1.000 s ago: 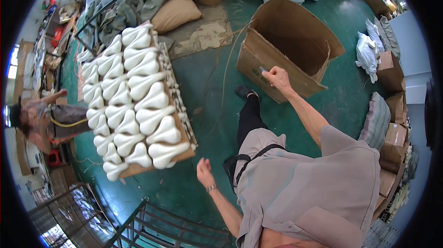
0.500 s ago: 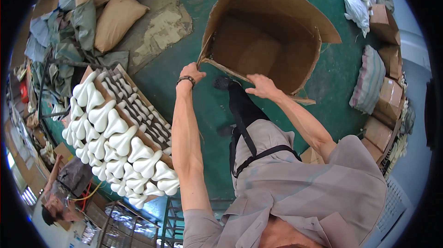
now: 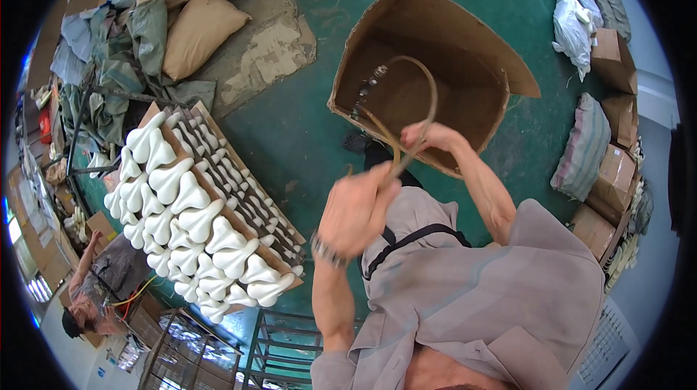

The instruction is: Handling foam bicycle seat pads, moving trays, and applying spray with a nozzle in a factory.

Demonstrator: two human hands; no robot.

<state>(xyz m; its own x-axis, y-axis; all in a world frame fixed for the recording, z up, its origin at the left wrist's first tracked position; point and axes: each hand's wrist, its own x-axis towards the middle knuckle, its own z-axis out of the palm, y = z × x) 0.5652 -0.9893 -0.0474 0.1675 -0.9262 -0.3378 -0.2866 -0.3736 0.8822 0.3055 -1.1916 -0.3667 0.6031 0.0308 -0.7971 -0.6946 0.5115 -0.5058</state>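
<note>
A big brown cardboard box (image 3: pixel 425 34) lies with its open mouth toward me on the green floor. In front of it, a long thin tan strip (image 3: pixel 434 92) curves in a loop, with a shiny, see-through stretch near its far end; it looks like packing tape. My left hand (image 3: pixel 356 210), smeared by motion and wearing a watch, is closed around the strip's near end. Beside the box's lower rim, my right hand (image 3: pixel 434 137) has its fingers curled closed at the strip; exactly what they pinch is hidden.
Left of me stands a rack of white bulb-ended pieces (image 3: pixel 196 219). Tan sacks (image 3: pixel 203 30) and green cloths lie at far left. Cartons (image 3: pixel 610 172), a striped sack (image 3: pixel 582 147) and white bags (image 3: pixel 573 30) line the right. A co-worker (image 3: pixel 109 281) is at lower left.
Both hands have left the box rim. My left hand has come nearer and to the right, and the looped tan strip now shows between my hands and the box.
</note>
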